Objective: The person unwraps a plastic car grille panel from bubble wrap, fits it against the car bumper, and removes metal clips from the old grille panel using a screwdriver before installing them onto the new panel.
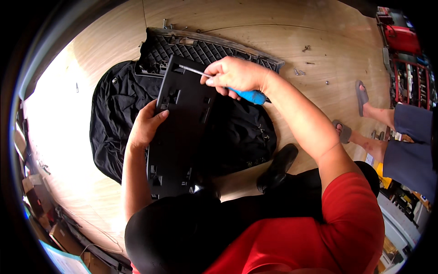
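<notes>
A long black plastic panel with several square slots slants up from my lap. My left hand grips its left edge, thumb on the face and fingers behind. In my right hand is a screwdriver with a blue handle, my fingers wrapped round it. Its thin metal shaft points left, and the tip lies at a slot near the panel's top end. Beneath the panel spreads a crumpled black cloth cover. Beyond it lies a black ribbed plastic part, partly covered by the panel and my right hand.
Loose screws are scattered on the wood-patterned floor, with more beyond the ribbed part. At the right, another person's legs stand in sandals beside a red rack. Boxes line the left edge.
</notes>
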Demonstrator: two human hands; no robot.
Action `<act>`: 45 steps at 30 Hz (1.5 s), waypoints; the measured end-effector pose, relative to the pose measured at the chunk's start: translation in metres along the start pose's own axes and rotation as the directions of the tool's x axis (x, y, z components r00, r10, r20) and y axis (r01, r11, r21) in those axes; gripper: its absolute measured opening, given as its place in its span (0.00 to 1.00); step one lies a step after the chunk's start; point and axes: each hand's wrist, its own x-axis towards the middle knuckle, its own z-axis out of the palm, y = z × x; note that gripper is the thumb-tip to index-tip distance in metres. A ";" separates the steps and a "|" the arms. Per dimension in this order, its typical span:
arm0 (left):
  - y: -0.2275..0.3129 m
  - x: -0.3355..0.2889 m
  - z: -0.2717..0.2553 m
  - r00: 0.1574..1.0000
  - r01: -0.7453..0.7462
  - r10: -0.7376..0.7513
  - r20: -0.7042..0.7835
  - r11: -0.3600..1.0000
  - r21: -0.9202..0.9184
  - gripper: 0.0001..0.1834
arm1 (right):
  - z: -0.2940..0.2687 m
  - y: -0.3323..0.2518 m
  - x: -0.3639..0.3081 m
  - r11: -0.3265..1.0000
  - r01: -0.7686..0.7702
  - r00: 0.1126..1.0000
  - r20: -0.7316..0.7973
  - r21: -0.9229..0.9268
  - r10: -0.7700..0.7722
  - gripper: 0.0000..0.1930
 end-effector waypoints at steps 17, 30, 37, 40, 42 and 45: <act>0.019 -0.089 -0.129 0.887 -0.179 0.200 -0.416 0.980 0.088 0.30 | 0.005 0.029 0.031 0.945 0.082 0.924 -0.331 -0.317 -0.192 0.09; 0.008 -0.096 -0.128 0.907 -0.154 0.142 -0.396 0.988 0.001 0.25 | 0.055 0.052 0.061 0.654 -0.068 0.914 -0.309 -0.753 -0.262 0.12; -0.001 -0.071 -0.079 0.967 -0.068 0.063 -0.245 0.998 -0.012 0.18 | 0.066 0.105 0.095 0.455 -0.052 0.823 -0.296 -0.889 -0.484 0.11; -0.001 -0.064 -0.065 0.982 -0.018 0.012 -0.187 0.999 -0.035 0.18 | 0.055 0.102 0.088 0.557 -0.063 0.858 -0.330 -0.828 -0.394 0.09; 0.000 -0.069 -0.068 0.984 -0.028 0.019 -0.175 0.998 -0.049 0.19 | 0.048 0.089 0.076 0.688 0.141 0.848 -0.272 -0.711 -0.455 0.07; 0.012 -0.065 -0.059 0.982 -0.110 0.077 -0.174 0.975 -0.192 0.20 | 0.030 0.082 0.065 0.715 0.105 0.832 -0.333 -0.692 -0.445 0.09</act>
